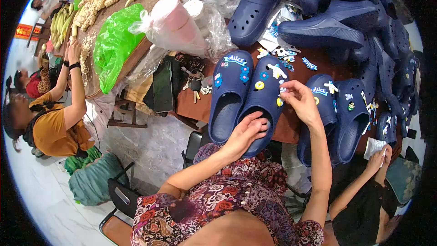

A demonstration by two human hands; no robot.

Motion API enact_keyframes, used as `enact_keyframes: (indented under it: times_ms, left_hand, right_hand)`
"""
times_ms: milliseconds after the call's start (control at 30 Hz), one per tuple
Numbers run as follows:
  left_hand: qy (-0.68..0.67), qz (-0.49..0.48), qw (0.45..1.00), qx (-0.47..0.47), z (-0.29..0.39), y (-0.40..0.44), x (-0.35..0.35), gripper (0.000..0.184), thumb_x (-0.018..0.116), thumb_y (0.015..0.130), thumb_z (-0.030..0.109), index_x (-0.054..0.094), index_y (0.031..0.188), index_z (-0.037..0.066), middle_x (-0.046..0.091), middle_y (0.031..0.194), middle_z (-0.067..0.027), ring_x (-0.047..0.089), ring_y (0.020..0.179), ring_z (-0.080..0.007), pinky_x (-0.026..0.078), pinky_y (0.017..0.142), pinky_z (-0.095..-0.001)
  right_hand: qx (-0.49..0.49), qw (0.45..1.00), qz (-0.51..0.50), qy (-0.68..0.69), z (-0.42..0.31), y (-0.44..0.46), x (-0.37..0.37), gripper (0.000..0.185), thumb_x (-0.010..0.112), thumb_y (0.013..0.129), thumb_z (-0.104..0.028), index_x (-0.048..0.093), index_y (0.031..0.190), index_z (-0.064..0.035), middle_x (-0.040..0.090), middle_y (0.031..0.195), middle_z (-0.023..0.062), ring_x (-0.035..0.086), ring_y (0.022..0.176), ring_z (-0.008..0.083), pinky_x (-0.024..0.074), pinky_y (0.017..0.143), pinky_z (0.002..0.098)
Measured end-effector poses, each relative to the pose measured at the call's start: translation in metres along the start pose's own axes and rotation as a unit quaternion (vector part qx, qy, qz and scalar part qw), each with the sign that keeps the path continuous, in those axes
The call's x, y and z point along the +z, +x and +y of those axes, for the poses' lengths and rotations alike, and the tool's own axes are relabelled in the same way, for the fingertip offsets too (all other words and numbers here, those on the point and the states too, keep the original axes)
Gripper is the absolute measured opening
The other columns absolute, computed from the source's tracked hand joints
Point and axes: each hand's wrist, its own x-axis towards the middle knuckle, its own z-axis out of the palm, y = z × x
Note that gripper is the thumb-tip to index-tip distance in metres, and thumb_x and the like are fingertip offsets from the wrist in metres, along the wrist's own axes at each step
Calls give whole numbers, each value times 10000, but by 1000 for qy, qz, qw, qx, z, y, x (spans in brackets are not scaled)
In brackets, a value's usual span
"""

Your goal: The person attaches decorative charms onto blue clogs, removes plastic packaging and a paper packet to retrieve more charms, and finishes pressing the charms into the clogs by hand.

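Note:
Two navy clogs lie side by side in front of me, the left clog [230,92] with an "Alice" charm and blue flower charms, the right clog [265,92] with yellow and white charms. My left hand [248,133] rests at the opening of the right clog, fingers spread and nothing held. At that clog's right edge, my right hand [298,98] pinches a small pale charm [283,89] between thumb and fingertips. Another decorated pair of clogs [339,114] stands just right of my right hand. Loose charms [287,54] lie behind the clogs.
Plain navy clogs [327,23] are piled at the back right. Keys [195,84], a phone [163,86] and a plastic-wrapped roll [175,23] lie left. A co-worker's hands [377,159] hold white paper at right; another person [57,125] handles corn at left.

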Motion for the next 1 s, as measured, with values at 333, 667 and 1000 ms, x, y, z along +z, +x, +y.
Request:
enact_keyframes:
  times_ms: [333,667,1000]
  left_hand:
    - [-340,35,939,-31,5,36,9,354,619,925,375,483,1177,167,514,1239,-52,462,1223,-244,360,1061,-421]
    - [-338,3,941,-17,6,39,10,416,531,955,359,456,1287,120,509,1325,-49,460,1248,-219,348,1071,-400]
    - [-366,11,930,-29,8,48,11,536,550,933,357,391,1371,91,479,1377,-67,421,1304,-226,285,1130,-416]
  right_hand:
    - [13,999,-19,-45,-3,2,6,173,671,861,-62,654,1025,-8,586,815,-23,538,747,45,446,690,205]
    - [5,990,-35,-139,-10,10,4,173,660,859,-61,640,1024,-15,565,809,-12,519,716,54,429,644,214]
    - [-140,940,60,-304,-31,59,7,180,620,849,-64,634,1026,-37,563,884,64,546,692,137,451,646,268]
